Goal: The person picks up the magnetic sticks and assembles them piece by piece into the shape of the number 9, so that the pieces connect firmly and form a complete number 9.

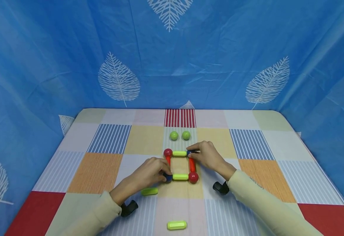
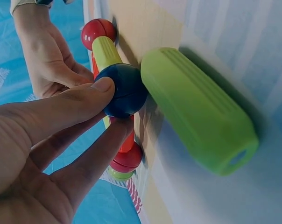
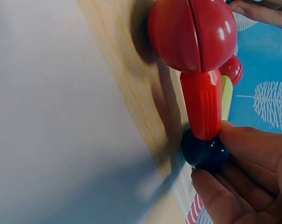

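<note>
A four-sided frame of balls and rods lies on the table. Its far-left ball and near-right ball are red; the other two corners are dark blue balls. Yellow-green rods form the near and far sides, red rods the left and right. My left hand pinches the near-left blue ball between thumb and fingers. At the far-right corner my right hand holds the other blue ball, where a red rod meets it.
Two green balls sit beyond the frame. One loose green rod lies by my left wrist, and another yellow-green rod lies near the table's front. Black wrist devices show beside both sleeves. A blue leaf-patterned curtain surrounds the checked tabletop.
</note>
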Motion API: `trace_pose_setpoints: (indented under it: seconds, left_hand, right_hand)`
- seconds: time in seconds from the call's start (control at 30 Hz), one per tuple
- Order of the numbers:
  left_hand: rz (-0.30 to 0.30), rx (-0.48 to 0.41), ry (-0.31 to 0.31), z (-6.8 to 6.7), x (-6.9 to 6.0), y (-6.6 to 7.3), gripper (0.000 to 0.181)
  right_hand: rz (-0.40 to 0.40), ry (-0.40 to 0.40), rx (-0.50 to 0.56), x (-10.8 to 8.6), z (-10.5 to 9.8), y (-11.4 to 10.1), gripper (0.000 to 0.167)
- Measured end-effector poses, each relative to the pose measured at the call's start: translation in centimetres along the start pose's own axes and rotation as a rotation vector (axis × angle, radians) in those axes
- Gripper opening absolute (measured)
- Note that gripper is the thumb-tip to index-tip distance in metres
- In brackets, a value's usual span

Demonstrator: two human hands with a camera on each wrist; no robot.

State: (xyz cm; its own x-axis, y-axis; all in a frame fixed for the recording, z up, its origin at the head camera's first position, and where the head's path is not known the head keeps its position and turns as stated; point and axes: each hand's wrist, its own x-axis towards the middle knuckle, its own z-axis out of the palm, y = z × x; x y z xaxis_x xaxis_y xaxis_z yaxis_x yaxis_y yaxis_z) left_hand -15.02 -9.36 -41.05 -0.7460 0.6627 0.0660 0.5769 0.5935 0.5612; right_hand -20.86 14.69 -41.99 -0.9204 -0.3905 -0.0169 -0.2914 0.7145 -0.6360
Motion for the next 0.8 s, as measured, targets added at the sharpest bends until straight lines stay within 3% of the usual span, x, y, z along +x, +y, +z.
trace_pose_setpoints:
  seconds: [0.27, 0.37, 0.53, 0.6, 0.8]
  left_hand:
    - [-0.029, -0.086, -0.01, -1.5, 0.4, -0.1, 0.014]
    - [-0.05, -0.139, 0.053, -2.5, 1.2, -0.5, 0.012]
    - [-0.157, -0.237, 0.157, -3.1, 2.9, -1.7, 0.02]
    - [-0.202, -0.255, 0.158, -2.9, 3.4, -2.3, 0.023]
    - [-0.244, -0.274, 0.096, -2.2, 4.6, -3.6, 0.025]
  right_hand:
    - [0.006, -0.003, 0.003, -0.1, 0.0, -0.1, 0.027]
    - [0.01, -0.002, 0.005, -0.1, 0.0, -0.1, 0.027]
    - [0.016, 0.005, 0.009, -0.1, 0.0, 0.0, 0.027]
    - [0.019, 0.002, 0.01, 0.0, 0.1, -0.1, 0.027]
    - [0.022, 0.007, 0.019, -0.2, 0.1, 0.1, 0.028]
